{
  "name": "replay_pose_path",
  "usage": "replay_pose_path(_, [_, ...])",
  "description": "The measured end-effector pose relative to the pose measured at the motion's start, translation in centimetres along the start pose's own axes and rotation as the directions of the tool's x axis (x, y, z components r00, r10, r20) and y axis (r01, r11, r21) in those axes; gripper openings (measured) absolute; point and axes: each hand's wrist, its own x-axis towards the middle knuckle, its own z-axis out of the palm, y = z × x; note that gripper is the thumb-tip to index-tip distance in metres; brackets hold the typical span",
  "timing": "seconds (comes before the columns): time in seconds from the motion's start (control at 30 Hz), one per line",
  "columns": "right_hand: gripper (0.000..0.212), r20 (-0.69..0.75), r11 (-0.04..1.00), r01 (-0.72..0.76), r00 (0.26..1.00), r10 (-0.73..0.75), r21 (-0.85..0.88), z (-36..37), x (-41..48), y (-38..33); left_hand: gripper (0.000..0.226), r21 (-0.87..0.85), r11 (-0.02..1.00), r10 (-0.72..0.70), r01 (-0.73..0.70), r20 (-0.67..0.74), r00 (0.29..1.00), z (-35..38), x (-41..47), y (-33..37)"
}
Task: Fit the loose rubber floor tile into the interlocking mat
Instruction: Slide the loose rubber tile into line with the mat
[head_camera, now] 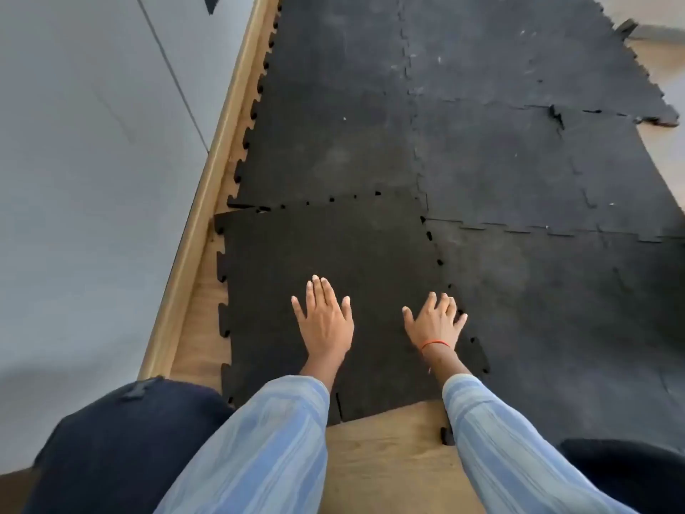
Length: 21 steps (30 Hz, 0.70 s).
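Observation:
The loose black rubber tile (326, 246) lies at the near left corner of the interlocking mat (500, 161). Small gaps show between the teeth along its far edge and its right edge, so it sits against the neighbouring tiles without lying flush. My left hand (324, 320) rests flat on the tile's middle, fingers spread. My right hand (435, 320) lies flat near the tile's right seam, fingertips touching the toothed edge. Neither hand grips anything.
A grey wall (92, 161) with a wooden skirting board (207, 187) runs along the left. Wooden floor (389, 439) shows at the near edge and beside the skirting. My knees in dark trousers (122, 439) frame the bottom. A seam at the mat's far right (556, 115) is lifted.

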Motion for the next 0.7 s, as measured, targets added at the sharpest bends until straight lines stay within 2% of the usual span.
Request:
replay_pose_path(0.17, [0.084,-0.031,0.998,-0.058,0.998,0.057,-0.019,2.1,3.1,2.2,0.073,-0.013,0.997,-0.073,0.072,-0.010,0.997,3.6,2.0,-3.6])
replay_pose_path(0.4, [0.115,0.007,1.000,-0.017,1.000,0.017,-0.010,1.7,5.6,2.0,0.087,-0.027,0.949,-0.314,0.313,-0.015,0.949,4.3,3.5,-8.2])
replay_pose_path(0.6, [0.117,-0.017,1.000,0.021,1.000,-0.022,-0.021,0.7,6.2,2.4,0.095,-0.060,0.860,-0.507,0.507,0.018,0.862,3.0,4.4,-9.7])
replay_pose_path(0.7, [0.118,-0.025,0.999,0.024,0.999,-0.024,-0.024,0.8,6.1,2.5,0.100,-0.057,0.833,-0.547,0.551,0.062,0.835,2.5,4.7,-10.2])
